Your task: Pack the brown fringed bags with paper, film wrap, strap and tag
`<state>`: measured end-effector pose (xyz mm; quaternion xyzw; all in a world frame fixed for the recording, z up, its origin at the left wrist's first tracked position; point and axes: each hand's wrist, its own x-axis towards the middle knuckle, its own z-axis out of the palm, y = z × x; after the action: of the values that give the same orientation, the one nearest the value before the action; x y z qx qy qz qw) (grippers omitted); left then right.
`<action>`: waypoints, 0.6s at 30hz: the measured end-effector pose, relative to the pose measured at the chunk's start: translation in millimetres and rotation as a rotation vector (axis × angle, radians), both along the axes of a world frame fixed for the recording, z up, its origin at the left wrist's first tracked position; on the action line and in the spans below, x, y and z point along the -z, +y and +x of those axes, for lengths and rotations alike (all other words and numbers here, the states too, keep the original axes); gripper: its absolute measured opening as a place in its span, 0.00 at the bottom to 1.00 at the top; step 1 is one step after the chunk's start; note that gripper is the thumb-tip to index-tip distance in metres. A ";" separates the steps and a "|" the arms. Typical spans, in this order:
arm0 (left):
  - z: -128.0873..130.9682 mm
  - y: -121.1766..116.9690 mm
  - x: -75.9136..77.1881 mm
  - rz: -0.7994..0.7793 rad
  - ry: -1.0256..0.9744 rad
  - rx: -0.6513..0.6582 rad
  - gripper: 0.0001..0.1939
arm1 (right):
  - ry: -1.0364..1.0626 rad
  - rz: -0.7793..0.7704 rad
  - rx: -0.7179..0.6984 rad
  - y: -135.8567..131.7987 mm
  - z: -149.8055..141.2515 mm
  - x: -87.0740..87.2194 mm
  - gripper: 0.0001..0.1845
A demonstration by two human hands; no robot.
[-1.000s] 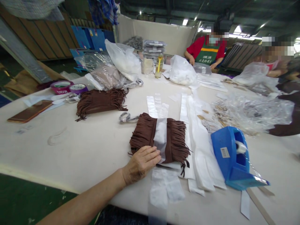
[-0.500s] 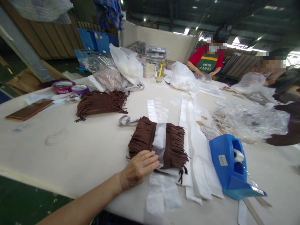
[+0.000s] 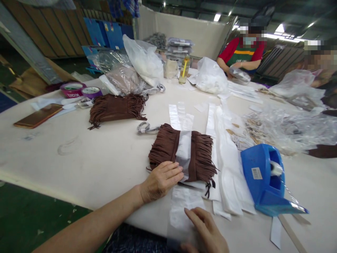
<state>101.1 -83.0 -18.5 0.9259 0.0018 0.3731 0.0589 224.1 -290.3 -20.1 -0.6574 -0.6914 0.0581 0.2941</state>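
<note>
A brown fringed piece (image 3: 198, 154) lies on the white table (image 3: 92, 161) in front of me, with a white paper strip (image 3: 184, 151) running across its middle. My left hand (image 3: 162, 179) rests flat on the near left part of the fringe, fingers stretched out and touching the strip's edge. My right hand (image 3: 207, 233) shows at the bottom edge, its fingers lying on the near end of the translucent strip (image 3: 181, 211) that hangs over the table's edge.
A blue tape dispenser (image 3: 265, 179) stands to the right, beside several white strips (image 3: 226, 168). A second brown fringed piece (image 3: 116, 109), tape rolls (image 3: 72, 90), a phone (image 3: 38, 116) and plastic bags (image 3: 142, 63) lie further off. Two people work at the far side.
My right hand has come into view at the bottom and lies on the strip's near end. The left hand stays on the fringe. The view shifted slightly.
</note>
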 end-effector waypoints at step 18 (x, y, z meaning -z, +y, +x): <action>-0.5 -0.9 4.3 0.032 0.011 -0.012 0.12 | -0.222 0.414 -0.027 36.3 -15.7 -17.4 0.11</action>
<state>100.7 -84.0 -22.7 0.9287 0.0016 0.3684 0.0419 208.4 -253.9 -2.7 -0.5762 -0.7253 -0.1539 0.3440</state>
